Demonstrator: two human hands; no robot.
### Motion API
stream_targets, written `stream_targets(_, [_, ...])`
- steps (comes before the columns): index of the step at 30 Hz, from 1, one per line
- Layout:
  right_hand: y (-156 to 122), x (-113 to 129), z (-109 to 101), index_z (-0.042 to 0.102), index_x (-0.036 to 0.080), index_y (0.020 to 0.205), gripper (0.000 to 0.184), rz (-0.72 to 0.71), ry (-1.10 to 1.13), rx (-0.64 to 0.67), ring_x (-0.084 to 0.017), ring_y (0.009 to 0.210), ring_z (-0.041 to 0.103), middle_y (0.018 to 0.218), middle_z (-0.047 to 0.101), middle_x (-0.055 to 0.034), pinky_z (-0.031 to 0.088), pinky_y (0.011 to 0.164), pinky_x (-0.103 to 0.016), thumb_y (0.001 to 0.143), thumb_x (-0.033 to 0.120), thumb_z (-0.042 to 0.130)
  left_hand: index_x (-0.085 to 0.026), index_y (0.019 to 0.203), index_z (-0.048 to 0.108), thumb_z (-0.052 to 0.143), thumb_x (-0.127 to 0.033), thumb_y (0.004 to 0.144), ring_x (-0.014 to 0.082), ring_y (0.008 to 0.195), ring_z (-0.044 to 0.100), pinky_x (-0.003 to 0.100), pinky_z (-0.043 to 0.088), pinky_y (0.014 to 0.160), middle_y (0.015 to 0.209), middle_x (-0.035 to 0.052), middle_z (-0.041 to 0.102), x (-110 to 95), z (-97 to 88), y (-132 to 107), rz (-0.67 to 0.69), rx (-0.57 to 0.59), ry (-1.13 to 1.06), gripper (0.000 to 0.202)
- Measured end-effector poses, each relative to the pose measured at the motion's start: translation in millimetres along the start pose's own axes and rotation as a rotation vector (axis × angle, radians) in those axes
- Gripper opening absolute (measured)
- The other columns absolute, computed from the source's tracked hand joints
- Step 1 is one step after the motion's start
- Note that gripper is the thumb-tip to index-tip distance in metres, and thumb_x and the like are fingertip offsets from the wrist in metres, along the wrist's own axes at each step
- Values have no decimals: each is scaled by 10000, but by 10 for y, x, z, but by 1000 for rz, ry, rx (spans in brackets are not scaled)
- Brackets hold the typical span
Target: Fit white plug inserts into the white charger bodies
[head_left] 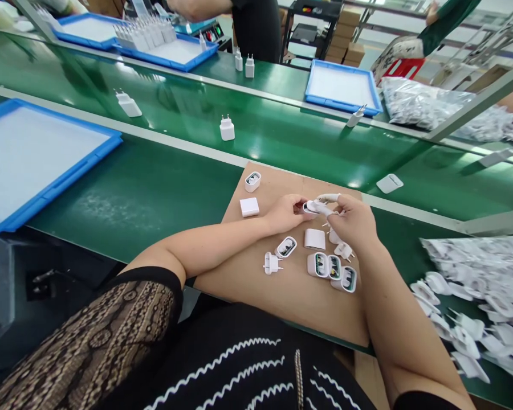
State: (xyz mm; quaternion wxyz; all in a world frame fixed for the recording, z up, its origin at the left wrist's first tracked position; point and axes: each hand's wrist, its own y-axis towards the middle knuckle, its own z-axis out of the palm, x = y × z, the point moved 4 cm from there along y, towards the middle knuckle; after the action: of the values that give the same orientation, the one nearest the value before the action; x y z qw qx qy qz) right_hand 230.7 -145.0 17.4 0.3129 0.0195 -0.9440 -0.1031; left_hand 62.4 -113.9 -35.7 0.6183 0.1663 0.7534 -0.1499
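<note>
Left hand point(288, 214) grips a white charger case point(306, 209) above cardboard point(282, 302); right hand point(354, 219), fingers bent and narrow, meets it, any held part indistinct.

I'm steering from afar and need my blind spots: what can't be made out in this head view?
In the head view:
Join at the held housing: small, partly covered by the right hand.
White piece under that hand: partly hidden by it.
Inner details of the open housings: too small.
Blue tray at left: cut off by the left edge.
Head of the co-worker across: cut off by the top edge.
</note>
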Motion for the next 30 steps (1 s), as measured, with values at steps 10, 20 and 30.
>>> stream_targets(10, [-26, 95, 46, 778, 254, 985, 359, -182, -279, -4, -178, 635, 557, 791, 707, -43, 270, 551, -275, 708, 188, 561, -128, 1115, 686, 780, -217, 828, 195, 923, 682, 366, 551, 878, 1057, 83, 743, 99, 16, 25, 38, 9, -21, 316])
stream_targets(20, [-34, 259, 88, 740, 231, 833, 259, -120, -509, 38, -198, 684, 577, 852, 736, -53, 215, 547, -300, 668, 117, 577, -112, 1352, 587, 597, -323, 989, 302, 1161, 592, 433, 460, 1037, 1188, 173, 686, 28, 22, -58, 357, 4, 666, 419])
stream_targets(30, [129, -183, -133, 767, 251, 979, 317, 335, 719, -79, -150, 581, 556, 657, 653, 19, 359, 508, -256, 679, 152, 738, -199, 974, 780, 702, -349, 869, 266, 852, 668, 352, 491, 795, 925, 84, 751, -145, -176, 147, 110, 14, 578, 200])
